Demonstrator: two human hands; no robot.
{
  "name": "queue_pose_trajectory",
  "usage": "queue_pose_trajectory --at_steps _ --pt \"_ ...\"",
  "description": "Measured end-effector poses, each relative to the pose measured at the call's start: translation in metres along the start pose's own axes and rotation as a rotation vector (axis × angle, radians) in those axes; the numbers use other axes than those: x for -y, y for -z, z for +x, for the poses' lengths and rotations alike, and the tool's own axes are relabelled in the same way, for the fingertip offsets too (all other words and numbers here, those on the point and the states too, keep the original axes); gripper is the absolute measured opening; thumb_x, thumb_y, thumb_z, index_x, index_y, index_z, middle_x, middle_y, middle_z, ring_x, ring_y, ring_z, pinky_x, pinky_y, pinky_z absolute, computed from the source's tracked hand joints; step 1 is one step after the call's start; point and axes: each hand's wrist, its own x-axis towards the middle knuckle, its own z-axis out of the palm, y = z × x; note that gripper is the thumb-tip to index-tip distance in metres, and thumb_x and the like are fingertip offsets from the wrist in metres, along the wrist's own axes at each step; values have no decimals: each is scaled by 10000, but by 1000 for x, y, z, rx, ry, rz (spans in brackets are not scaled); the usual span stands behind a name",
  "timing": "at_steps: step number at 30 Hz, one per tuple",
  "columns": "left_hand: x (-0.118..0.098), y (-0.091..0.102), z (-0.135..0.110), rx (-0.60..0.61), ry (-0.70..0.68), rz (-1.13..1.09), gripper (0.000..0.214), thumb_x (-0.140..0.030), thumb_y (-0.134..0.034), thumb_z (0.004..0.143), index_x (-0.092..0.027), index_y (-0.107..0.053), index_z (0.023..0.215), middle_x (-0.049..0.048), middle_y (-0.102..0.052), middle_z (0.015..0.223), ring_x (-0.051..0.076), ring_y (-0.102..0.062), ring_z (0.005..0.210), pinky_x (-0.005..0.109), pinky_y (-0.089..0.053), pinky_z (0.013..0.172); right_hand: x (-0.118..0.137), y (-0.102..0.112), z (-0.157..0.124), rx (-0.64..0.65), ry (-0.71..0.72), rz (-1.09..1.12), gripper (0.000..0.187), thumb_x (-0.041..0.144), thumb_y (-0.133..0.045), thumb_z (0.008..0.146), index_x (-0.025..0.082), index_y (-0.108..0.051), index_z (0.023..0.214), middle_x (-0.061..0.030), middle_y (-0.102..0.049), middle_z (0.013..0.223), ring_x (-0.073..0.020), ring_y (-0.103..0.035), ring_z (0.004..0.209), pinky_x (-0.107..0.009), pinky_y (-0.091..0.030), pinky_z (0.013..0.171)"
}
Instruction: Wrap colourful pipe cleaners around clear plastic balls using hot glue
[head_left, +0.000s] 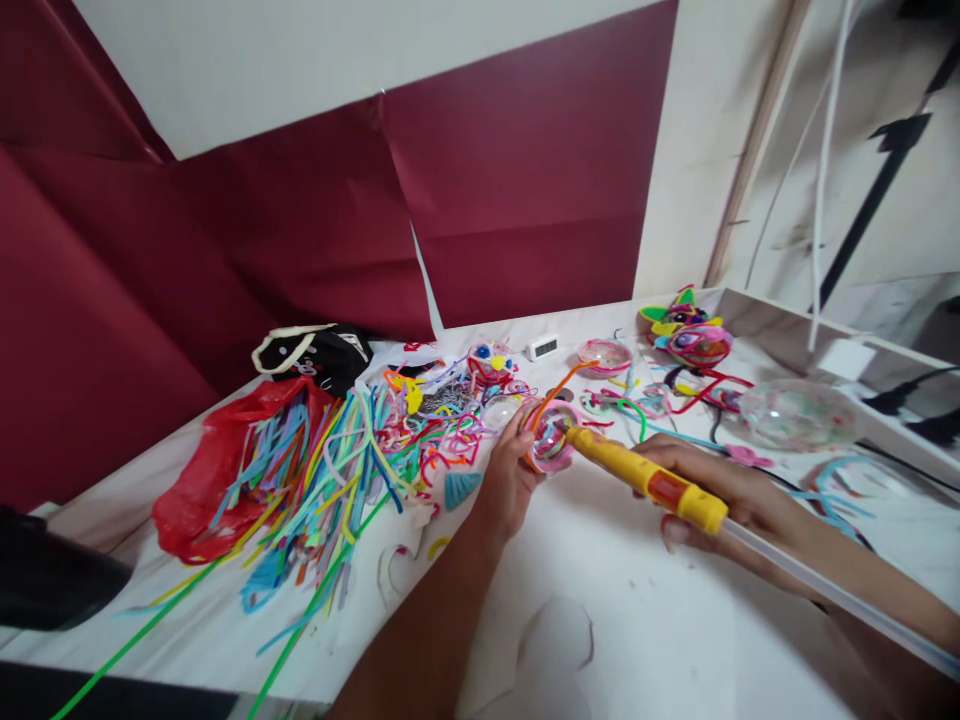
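Note:
My left hand is closed around a round, clear bowl-like piece with a pink rim, tilted so its hollow faces right. An orange pipe cleaner rises from its edge. In my right hand is a yellow hot glue gun, its tip reaching the opening of the pink-rimmed piece. Whether the tip touches the inside I cannot tell. A long white glue stick runs out of the gun's back end, along my right forearm.
Many coloured pipe cleaners spill from a red plastic bag on the left. Decorated clear balls, a small white digital display and a clear dome stand farther back. Black cables lie at the right.

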Motion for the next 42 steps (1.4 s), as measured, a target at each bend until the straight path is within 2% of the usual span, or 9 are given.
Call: queue_pose_trajectory --at_steps 5,11,15,17,24,29,42 --pt "1 0 -1 33 -3 21 472 -286 -593 815 -261 -547 1284 73 -552 1365 271 -539 1204 408 -505 924 -3 -4 3 -94 26 -25 279 471 -613 823 266 -652 1008 -73 -626 1048 -260 -609 934 -371 -524 802" --pt "3 0 -2 30 4 34 471 -271 -589 810 -277 -556 1280 62 -556 1362 272 -532 1211 397 -507 912 -9 -7 3 -157 51 -18 320 512 -594 826 288 -663 1043 -75 -651 1069 -292 -610 978 -402 -527 815" --pt "2 -1 -3 44 5 49 475 -269 -590 806 -279 -558 1280 59 -558 1363 271 -518 1231 394 -493 935 -7 -9 2 -178 33 -45 307 531 -552 843 248 -663 884 -76 -656 964 -291 -618 925 -393 -537 779" --pt "2 -1 -3 44 7 55 483 -264 -589 802 -283 -554 1283 57 -558 1363 273 -516 1233 397 -493 933 -8 -9 2 -177 31 -54 303 523 -550 845 236 -646 833 -77 -652 932 -291 -620 910 -373 -539 739" --pt "3 -1 -3 39 -4 83 476 -275 -593 806 -277 -557 1281 57 -563 1355 271 -518 1224 385 -491 930 -13 -3 0 -110 23 -133 186 422 -578 853 243 -628 850 -59 -661 904 -272 -637 871 -332 -541 707" --pt "4 -1 -2 12 -1 85 511 -290 -619 777 -274 -559 1285 58 -583 1327 272 -531 1204 381 -494 920 -16 -3 1 -94 61 -109 193 422 -570 856 247 -629 910 -46 -652 821 -257 -643 772 -328 -539 620" --pt "8 2 -1 -51 -29 124 509 -277 -626 777 -281 -567 1283 47 -629 1252 248 -564 1154 358 -482 920 -14 -3 1 -87 117 -192 115 364 -542 891 260 -574 853 -25 -655 835 -235 -639 766 -316 -538 642"
